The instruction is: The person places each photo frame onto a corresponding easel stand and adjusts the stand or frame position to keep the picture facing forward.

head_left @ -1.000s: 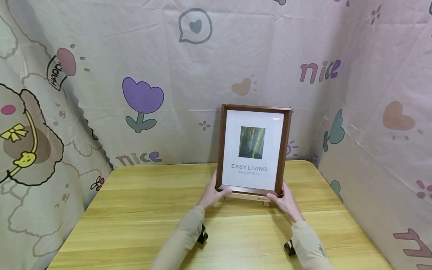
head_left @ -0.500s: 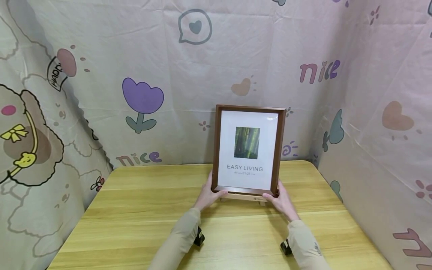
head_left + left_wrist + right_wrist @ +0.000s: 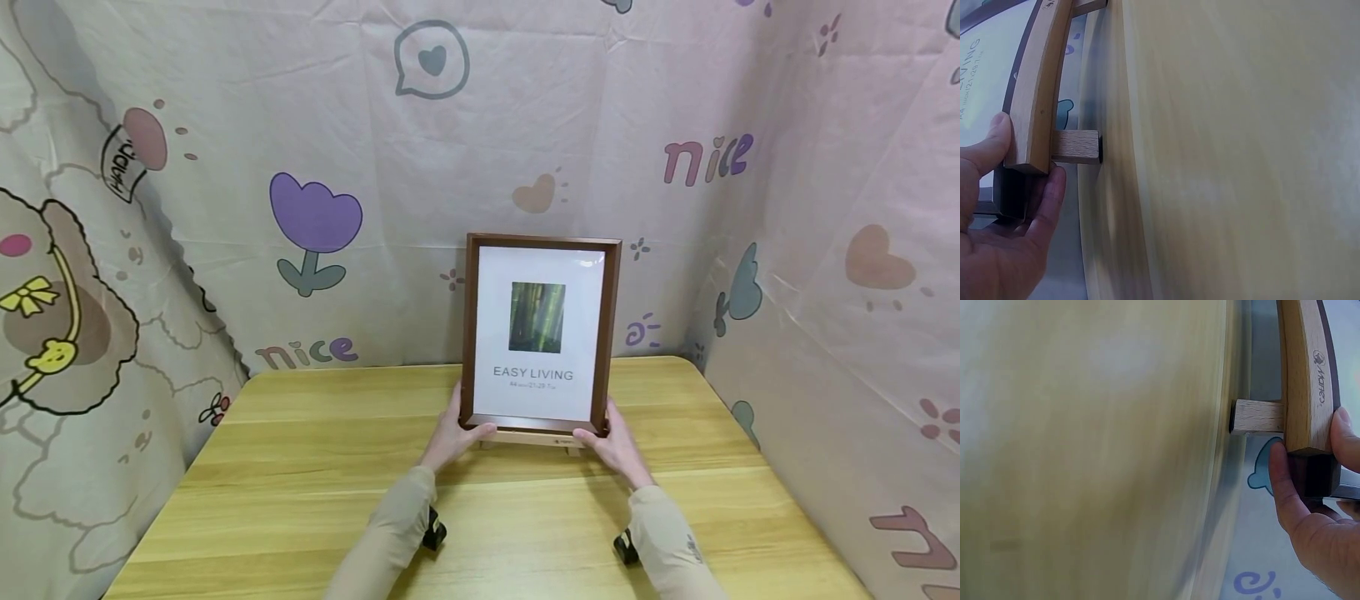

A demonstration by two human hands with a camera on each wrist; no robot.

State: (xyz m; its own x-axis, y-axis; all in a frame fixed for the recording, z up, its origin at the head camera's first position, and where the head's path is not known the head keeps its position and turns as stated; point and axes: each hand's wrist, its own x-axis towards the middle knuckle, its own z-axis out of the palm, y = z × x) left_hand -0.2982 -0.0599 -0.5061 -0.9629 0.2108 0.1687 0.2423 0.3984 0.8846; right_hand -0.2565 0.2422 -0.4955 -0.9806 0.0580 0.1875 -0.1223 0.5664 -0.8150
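Observation:
A brown picture frame [image 3: 542, 425] with a white "EASY LIVING" sheet and a small green bamboo print stands upright on a light wooden easel [image 3: 525, 438]. My left hand [image 3: 450, 435] grips the frame's lower left corner, thumb on the front and fingers behind and below it. At the lower right corner my right hand [image 3: 617, 446] grips in the same way. The left wrist view shows the easel ledge [image 3: 1040, 94] and a short wooden foot [image 3: 1077, 146] beside the fingers. In the right wrist view, the ledge [image 3: 1305, 381] bears a printed mark. Most of the easel is hidden behind the frame.
The frame and easel are toward the back of a wood-grain table [image 3: 315, 467]. A pale patterned cloth [image 3: 420, 167] hangs behind the table and along both sides. Black wrist cameras [image 3: 433, 530] sit beneath the sleeves.
Both hands have shifted the picture frame and its easel to the left across the table. The grip on each lower corner looks the same throughout.

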